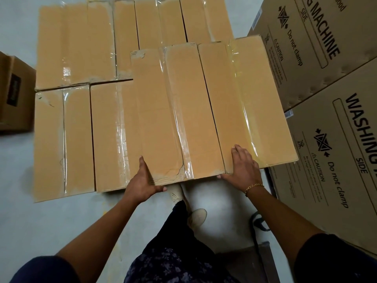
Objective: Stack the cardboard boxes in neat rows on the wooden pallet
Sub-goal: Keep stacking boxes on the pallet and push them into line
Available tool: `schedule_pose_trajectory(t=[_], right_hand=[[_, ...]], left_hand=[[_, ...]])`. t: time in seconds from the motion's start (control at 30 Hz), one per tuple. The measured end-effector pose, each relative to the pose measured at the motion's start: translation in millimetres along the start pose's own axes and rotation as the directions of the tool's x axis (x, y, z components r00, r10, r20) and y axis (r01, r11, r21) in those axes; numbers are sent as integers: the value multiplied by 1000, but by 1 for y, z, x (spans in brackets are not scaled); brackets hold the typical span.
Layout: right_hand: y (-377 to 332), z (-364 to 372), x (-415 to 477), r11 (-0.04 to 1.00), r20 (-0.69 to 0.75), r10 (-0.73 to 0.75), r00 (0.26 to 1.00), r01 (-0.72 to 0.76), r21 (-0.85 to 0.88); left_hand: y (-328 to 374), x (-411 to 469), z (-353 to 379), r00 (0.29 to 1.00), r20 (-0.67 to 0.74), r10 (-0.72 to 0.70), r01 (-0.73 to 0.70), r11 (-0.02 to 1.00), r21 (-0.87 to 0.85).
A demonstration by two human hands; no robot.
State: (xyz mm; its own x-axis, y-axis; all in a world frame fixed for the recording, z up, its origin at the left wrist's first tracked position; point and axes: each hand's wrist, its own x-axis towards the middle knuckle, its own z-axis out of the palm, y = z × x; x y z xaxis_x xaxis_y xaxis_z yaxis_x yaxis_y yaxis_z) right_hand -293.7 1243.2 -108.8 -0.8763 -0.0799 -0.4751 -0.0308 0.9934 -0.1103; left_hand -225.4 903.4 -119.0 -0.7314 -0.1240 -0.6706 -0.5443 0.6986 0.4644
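Several long taped cardboard boxes point(77, 139) lie side by side in a lower layer, hiding whatever is under them. Two more sit on top at the right: a nearer-left upper box point(163, 111) and a right upper box point(248, 99), touching along their long sides. My left hand point(142, 184) presses the near left corner of the left upper box, fingers straight along its side and thumb along its front edge. My right hand point(242, 166) lies flat on top at the near end, across the seam between the two upper boxes, thumb at the front edge. No pallet shows.
Two large washing-machine cartons point(336, 160) stand close along the right side of the stack. A small brown box point(16, 92) sits on the floor at the left. My feet in pale shoes point(195, 217) stand on grey floor just in front of the boxes.
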Motion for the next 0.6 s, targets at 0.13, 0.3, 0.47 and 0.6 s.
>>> schedule_pose_trajectory(t=[0.13, 0.3, 0.47, 0.6], right_hand=[[3, -5, -1, 1000, 75, -7, 997, 8, -13], [6, -17, -11, 999, 80, -29, 996, 26, 32], [0, -34, -26, 996, 60, -87, 994, 85, 37], [-14, -49, -38, 986, 37, -167, 985, 166, 30]], left_hand=[[1, -1, -1, 999, 33, -1, 3, 999, -36], [-1, -10, -7, 996, 73, 42, -39, 998, -43], [-1, -33, -17, 998, -11, 56, -56, 998, 25], [1, -63, -34, 977, -192, 92, -69, 990, 124]])
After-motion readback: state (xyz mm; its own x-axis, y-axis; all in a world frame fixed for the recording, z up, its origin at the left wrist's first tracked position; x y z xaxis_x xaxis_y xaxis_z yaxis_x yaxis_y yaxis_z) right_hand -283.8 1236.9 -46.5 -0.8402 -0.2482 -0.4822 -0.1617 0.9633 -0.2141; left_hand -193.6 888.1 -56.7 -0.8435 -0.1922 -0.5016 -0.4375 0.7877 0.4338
